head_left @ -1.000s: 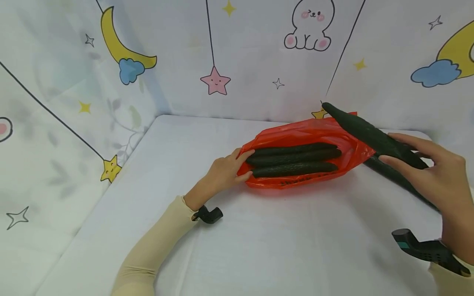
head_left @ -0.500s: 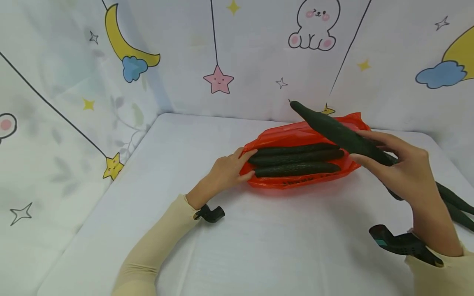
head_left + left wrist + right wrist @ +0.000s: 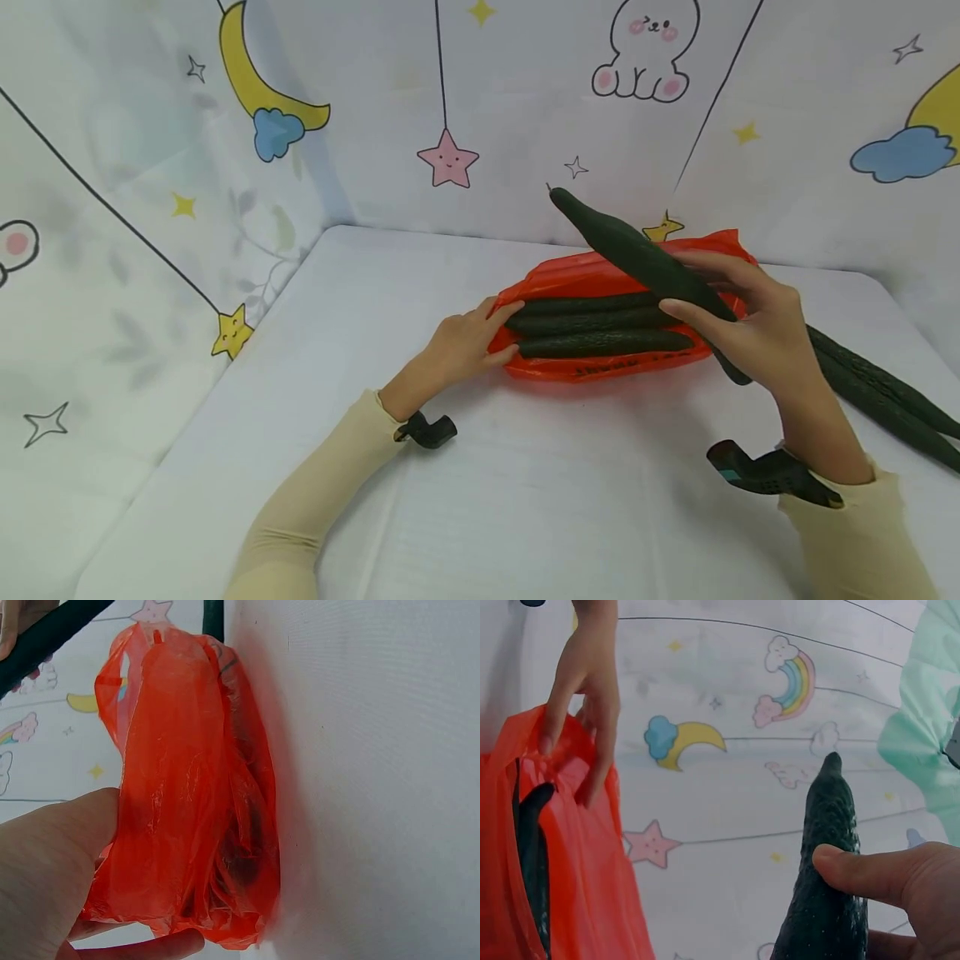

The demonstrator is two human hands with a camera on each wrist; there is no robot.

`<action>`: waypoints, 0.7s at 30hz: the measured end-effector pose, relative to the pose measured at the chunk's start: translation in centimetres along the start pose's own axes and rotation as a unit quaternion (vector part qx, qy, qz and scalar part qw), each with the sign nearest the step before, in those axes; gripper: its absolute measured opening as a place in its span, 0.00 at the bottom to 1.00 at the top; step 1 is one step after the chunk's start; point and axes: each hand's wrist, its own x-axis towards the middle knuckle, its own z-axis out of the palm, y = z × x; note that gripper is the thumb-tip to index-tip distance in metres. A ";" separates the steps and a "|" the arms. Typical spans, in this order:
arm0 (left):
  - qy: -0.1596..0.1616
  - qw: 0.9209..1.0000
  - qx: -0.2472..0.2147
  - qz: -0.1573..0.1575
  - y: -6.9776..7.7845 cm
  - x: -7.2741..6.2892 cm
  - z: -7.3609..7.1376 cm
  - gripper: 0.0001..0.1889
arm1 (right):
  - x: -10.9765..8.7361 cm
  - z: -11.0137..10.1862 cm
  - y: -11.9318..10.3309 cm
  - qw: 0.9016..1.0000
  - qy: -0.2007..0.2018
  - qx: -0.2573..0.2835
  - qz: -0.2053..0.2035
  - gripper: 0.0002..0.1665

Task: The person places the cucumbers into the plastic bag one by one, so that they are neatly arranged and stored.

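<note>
Fingers [image 3: 716, 265] of the right hand [image 3: 765, 329] are clamped around one long dark-green cucumber with bumpy skin [image 3: 637, 250], the thumb lying on the side which faces the person. This cucumber is held in the air, tilted, over the right part of a thin red plastic bag [image 3: 573, 268]; its stem end points up and toward the back side of the bag. Whether its lower end touches the bag, I cannot tell.

At the left end of the bag, the left hand [image 3: 453, 346] holds the plastic, its thumb and index finger spread along two edges of the opening. Three other dark-green cucumbers [image 3: 603, 343] lie inside the bag, side by side along its length. To the right of the bag, two loose dark-green cucumbers [image 3: 888, 396] lie close together on the white-covered worktop [image 3: 525, 483], partly behind the right forearm.

In my judgement, the main danger is the edge of the bag. If the raised cucumber is lowered while it is so tilted, one end could catch the soft plastic and fold it inward, or even tear it. The right hand grips it away from the stem end, so a loose grip could let this long free part tip down onto the cucumbers in the bag. Also, if the left hand lets the plastic go slack, the opening may collapse, or the bag could slide when something pushes it.
</note>
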 end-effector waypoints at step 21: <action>-0.019 1.000 -0.009 -0.005 -0.2 0.1 0.1 0.33 | 2.2 4.2 0.0 0.997 -0.009 0.070 -0.019 0.34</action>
